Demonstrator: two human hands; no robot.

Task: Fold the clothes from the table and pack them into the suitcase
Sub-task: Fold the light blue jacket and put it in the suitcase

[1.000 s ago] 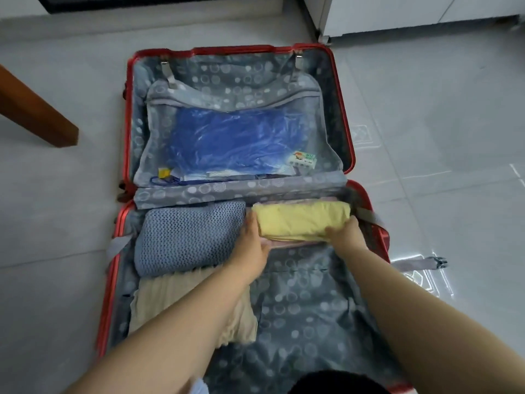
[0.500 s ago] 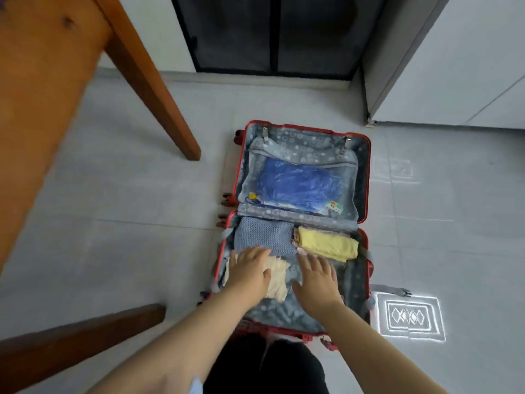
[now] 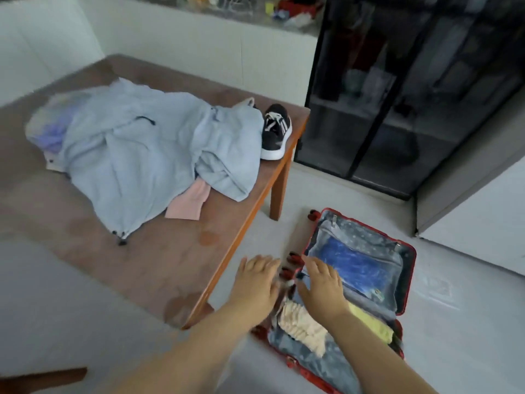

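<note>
Up and to the left of your hands stands the wooden table (image 3: 159,268), the biggest thing in view. On it lies a heap of clothes: a large pale blue garment (image 3: 147,155) covers most of it, a pink piece (image 3: 189,201) comes out from under its near edge, and at the far left end something lilac and white (image 3: 52,129) shows, too blurred to name. A black sneaker with a white sole (image 3: 275,132) stands on the far right corner of the table, touching the blue garment.

Under your right hand lies the red suitcase (image 3: 409,282), open flat on the grey floor. Its far half, beyond your fingers, has a mesh pocket with something blue (image 3: 360,265) inside. In the near half, just below your right wrist, there is a folded cream garment (image 3: 302,325), and to the right of your forearm a folded yellow one (image 3: 372,322). Your right hand and forearm hide the middle of this half. The near corner of the case is cut off by the lower edge.

Your left hand (image 3: 257,282) is flat, fingers spread, empty, in the air between the table edge and the suitcase. Your right hand (image 3: 322,282) is also spread, palm down, holding nothing; if it touches the lining, you cannot tell.
</note>
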